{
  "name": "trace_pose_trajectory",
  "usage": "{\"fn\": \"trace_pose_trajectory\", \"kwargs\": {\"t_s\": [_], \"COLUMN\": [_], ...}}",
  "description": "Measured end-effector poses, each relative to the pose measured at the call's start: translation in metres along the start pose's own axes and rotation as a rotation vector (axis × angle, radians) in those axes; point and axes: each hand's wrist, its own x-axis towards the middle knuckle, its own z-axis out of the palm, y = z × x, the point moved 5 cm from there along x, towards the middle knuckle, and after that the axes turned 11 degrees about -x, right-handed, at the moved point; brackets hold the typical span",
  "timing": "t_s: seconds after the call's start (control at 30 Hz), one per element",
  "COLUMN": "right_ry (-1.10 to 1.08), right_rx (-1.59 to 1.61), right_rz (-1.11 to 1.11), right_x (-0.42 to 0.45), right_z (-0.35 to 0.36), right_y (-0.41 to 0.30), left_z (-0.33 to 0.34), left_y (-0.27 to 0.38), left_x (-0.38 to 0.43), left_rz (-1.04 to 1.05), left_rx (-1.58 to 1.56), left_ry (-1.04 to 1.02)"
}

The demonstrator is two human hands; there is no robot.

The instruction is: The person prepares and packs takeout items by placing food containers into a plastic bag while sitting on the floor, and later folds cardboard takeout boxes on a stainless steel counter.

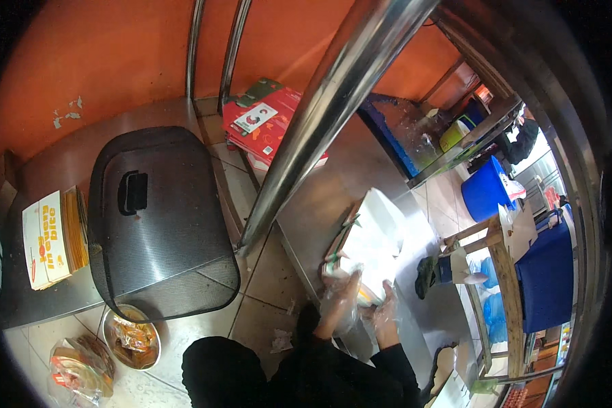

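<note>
On the stainless steel table (331, 188) lies a stack of folded white cardboard sheets or cartons (375, 239), with green and red print along its left edge. My left hand (340, 301), in a clear plastic glove, grips the stack's near left corner. Gloved in the same way, my right hand (385, 313) holds the near end from the right, its thumb over the top sheet. Glare washes out much of the white surface, and some fingertips are hidden beneath the edge.
A polished steel pole (316, 117) slants up left of the stack, before red printed cartons (262, 122). Further left are a black mesh food cover (168, 224), printed paper packets (53, 239), a metal bowl of food (155, 352) and a plastic bag (79, 367). A blue bin (484, 188) stands right.
</note>
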Motion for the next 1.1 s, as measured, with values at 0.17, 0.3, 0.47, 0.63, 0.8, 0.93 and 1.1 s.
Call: {"fn": "trace_pose_trajectory", "kwargs": {"t_s": [0.17, 0.3, 0.47, 0.63, 0.8, 0.93, 1.1], "right_ry": [0.097, 0.067, -0.026, 0.071, -0.719, -0.504, -0.472], "right_rx": [0.148, -0.279, -0.917, -1.168, -0.710, -1.213, -1.549], "right_rz": [-0.095, -0.065, -0.228, -0.993, -0.621, -1.087, -0.714], "right_x": [0.013, 0.035, 0.068, 0.087, 0.186, 0.234, 0.188], "right_z": [0.015, -0.023, -0.090, 0.003, 0.161, 0.204, 0.231], "right_y": [0.001, -0.002, -0.065, -0.155, -0.115, -0.074, -0.090], "left_z": [-0.003, -0.003, -0.083, -0.110, -0.152, -0.165, -0.163], "left_y": [0.034, 0.060, 0.047, 0.145, 0.203, 0.199, 0.226], "left_x": [0.039, 0.051, 0.088, 0.134, 0.160, 0.197, 0.205], "left_rz": [-0.137, -0.146, 0.044, 0.202, 0.454, 0.441, 0.048], "left_rx": [0.303, 0.585, 0.800, 0.376, 0.478, 0.218, 0.266], "left_ry": [-0.180, -0.305, -0.088, 0.506, 0.917, 0.890, 1.117]}}
